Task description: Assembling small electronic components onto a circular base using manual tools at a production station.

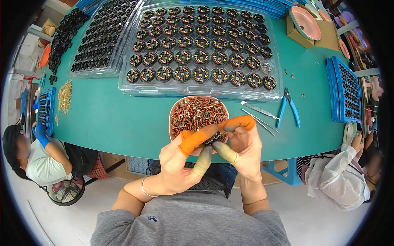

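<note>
My left hand (179,158) and my right hand (245,144) meet over the near edge of a pink bowl (171,123). Both are closed on a small round black part (212,139), pinched between fingertips and mostly covered by them. Orange and cream finger cots sheathe several of my fingers. Inside the bowl lies a heap of small copper-brown pieces with silvery bits (199,112). Beyond it, a clear plastic tray (193,89) carries rows of round black parts with copper and yellow details. One pocket at its near right side shows no black part.
Right of the bowl lie tweezers (260,109) and blue-handled pliers (288,108). A second clear tray (96,72) and a pile of black parts (67,33) stand left. Blue trays (334,90) sit at the right edge. Co-workers sit on both sides.
</note>
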Motion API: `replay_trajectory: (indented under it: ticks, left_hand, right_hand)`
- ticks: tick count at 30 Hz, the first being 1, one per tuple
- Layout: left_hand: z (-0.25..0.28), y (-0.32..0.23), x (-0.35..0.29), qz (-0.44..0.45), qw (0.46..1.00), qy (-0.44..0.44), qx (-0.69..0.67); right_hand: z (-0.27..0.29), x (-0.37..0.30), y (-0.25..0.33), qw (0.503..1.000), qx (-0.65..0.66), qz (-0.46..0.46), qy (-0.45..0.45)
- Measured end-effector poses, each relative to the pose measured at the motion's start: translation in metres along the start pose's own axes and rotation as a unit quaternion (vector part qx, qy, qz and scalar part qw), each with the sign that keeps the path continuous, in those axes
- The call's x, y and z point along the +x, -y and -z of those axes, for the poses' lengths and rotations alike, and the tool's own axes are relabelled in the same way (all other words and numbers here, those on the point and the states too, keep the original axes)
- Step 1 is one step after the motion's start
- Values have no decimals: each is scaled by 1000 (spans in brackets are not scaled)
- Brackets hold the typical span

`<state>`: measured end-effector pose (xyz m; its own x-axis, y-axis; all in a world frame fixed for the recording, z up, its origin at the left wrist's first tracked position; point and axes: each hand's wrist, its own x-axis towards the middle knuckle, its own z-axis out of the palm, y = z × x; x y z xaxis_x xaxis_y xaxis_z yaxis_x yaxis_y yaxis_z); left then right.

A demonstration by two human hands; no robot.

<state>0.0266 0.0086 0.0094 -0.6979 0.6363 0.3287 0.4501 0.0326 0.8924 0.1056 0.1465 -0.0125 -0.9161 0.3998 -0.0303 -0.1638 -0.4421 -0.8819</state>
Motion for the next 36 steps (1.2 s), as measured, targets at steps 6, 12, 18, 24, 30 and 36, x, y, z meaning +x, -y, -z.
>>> replay_trajectory:
  ticks: [6,12,18,24,30,36]
  left_hand:
    - [-1,6,-3,47,999,21,-18]
    - [1,3,-1,147,978,35,-146]
    - [2,1,0,127,984,45,-118]
    - [3,6,-3,10,999,46,20]
    - [0,12,-1,108,991,47,-62]
    - [2,-1,15,252,930,34,-265]
  right_hand:
    - [1,-5,-13,995,-76,48,-30]
    - [10,0,-6,995,67,-70,-5]
    - [9,-2,-7,999,-15,-28,12]
    - [1,-1,-6,999,40,-27,11]
    - [6,-1,-22,999,25,-29,5]
    - [13,3,-10,994,69,-82,10]
